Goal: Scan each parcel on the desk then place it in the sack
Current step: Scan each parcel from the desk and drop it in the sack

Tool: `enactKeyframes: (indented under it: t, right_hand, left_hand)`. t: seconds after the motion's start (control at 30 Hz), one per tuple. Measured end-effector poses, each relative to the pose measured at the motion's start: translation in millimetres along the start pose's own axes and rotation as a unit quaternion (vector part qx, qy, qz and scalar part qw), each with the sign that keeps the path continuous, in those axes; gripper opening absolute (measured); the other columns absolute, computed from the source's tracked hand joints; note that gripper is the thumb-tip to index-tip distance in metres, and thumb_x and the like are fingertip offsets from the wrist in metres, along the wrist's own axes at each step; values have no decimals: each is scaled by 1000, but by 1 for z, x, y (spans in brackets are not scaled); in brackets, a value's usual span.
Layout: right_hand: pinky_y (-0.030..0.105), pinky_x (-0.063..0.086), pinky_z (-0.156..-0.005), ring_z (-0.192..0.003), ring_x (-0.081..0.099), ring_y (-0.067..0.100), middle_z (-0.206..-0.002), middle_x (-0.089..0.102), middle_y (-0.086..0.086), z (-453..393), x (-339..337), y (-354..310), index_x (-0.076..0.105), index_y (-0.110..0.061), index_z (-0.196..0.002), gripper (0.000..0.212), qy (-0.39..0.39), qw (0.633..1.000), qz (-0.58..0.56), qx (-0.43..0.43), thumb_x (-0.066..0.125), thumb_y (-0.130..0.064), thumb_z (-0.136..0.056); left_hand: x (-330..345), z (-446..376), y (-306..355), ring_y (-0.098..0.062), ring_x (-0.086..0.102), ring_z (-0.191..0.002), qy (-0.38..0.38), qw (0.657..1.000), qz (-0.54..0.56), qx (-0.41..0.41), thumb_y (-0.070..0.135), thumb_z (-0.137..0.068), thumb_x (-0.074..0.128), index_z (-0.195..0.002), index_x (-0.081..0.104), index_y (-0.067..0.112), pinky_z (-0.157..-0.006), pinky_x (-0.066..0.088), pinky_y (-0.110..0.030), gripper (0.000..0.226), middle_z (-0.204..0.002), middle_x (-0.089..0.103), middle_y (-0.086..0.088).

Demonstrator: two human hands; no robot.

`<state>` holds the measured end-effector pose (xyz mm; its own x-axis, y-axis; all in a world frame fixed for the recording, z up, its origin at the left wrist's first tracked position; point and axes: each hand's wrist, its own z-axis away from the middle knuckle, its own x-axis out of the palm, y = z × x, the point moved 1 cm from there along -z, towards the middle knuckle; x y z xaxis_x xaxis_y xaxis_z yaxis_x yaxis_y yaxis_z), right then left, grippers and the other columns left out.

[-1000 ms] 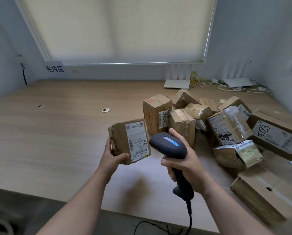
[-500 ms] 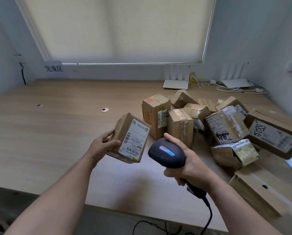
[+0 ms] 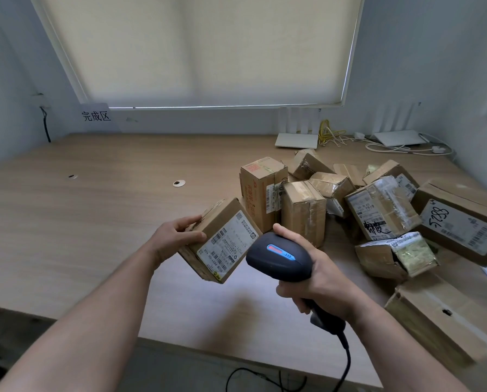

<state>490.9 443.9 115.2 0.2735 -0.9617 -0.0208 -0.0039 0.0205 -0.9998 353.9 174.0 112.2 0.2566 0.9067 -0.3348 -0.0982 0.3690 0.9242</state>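
My left hand (image 3: 174, 239) grips a small cardboard parcel (image 3: 222, 239) by its left end and holds it tilted above the wooden desk (image 3: 95, 222), white shipping label facing me. My right hand (image 3: 318, 281) is wrapped round the handle of a dark corded barcode scanner (image 3: 279, 257), whose head sits just right of the label. A red-orange light glows on top of the scanner. Several more cardboard parcels (image 3: 372, 210) are heaped on the right side of the desk. No sack is in view.
Two white routers (image 3: 296, 141) and loose cables (image 3: 406, 148) lie along the back edge under the window blind. A paper sign (image 3: 96, 116) leans on the wall at back left. The scanner cord (image 3: 347, 360) hangs over the desk's front edge.
My left hand has tilted the parcel clockwise and drawn it lower, label toward the scanner. The scanner's top light changed from blue to red-orange. My right hand moved only slightly.
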Motion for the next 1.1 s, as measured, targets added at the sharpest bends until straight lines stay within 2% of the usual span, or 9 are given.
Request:
enactKeyframes:
  t: [0.17,0.27,0.37,0.47,0.53,0.67,0.87,0.97,1.1]
  right_hand:
    - [27,41,-38,-37,46,26,-76,69,0,-2,-2,2,40,-45,-139,98,13,1000,-11,1,74,9,-65]
    - [28,43,-38,-40,47,27,-79,68,10,-4,-2,-1,40,-51,-135,97,33,999,-18,-13,76,6,-66]
    - [30,43,-39,-44,47,30,-80,67,11,-11,2,-4,41,-56,-130,97,62,997,-23,-29,78,8,-67]
    - [30,43,-40,-45,47,29,-83,66,12,-19,9,-7,40,-52,-134,98,64,997,-28,-36,78,3,-63]
    - [32,45,-41,-46,47,30,-92,64,16,-23,17,-8,37,-46,-140,100,52,998,-18,-37,77,11,-69]
    - [37,45,-44,-48,47,33,-105,61,14,-33,37,-6,37,-41,-142,96,18,999,-7,-42,72,17,-73]
    - [32,43,-41,-45,46,29,-97,64,10,-54,78,-6,42,-48,-134,95,-46,998,-10,-43,76,13,-70]
    - [29,43,-42,-43,46,27,-91,63,7,-64,105,-9,42,-47,-136,96,-71,996,-5,-48,76,12,-68]
    - [30,43,-42,-43,48,27,-83,64,0,-78,155,-15,42,-48,-136,94,-109,993,-13,-47,74,-1,-61]
  left_hand:
    - [1,-1,-2,-8,64,-89,7,1000,5,16,37,-41,79,-129,53,31,-68,46,-14,92,-110,66,-2]
    - [6,3,-8,-10,62,-92,37,998,25,39,31,-48,79,-147,31,28,-66,49,-18,110,-104,61,2]
    - [10,13,-16,-16,61,-96,84,994,50,50,36,-41,81,-148,24,38,-61,54,-19,121,-111,57,-6]
    - [12,25,-29,-23,55,-112,138,988,54,50,45,-43,81,-140,20,59,-89,54,-44,115,-128,47,-12]
    - [14,38,-35,-23,51,-116,172,983,47,50,46,-46,81,-138,16,62,-98,47,-51,114,-133,42,-10]
    - [9,65,-44,-21,48,-119,229,971,55,48,39,-50,80,-141,11,60,-101,45,-47,116,-136,36,-8]
    - [-21,102,-67,-17,49,-116,311,947,73,41,30,-55,81,-144,12,54,-94,46,-34,115,-138,35,-8]
    - [-44,121,-78,-15,53,-112,337,937,77,48,26,-57,84,-142,15,55,-86,47,-27,114,-135,40,-9]
    - [-84,154,-88,-8,57,-105,375,920,93,64,41,-41,80,-127,21,64,-70,48,-12,106,-126,50,-7]
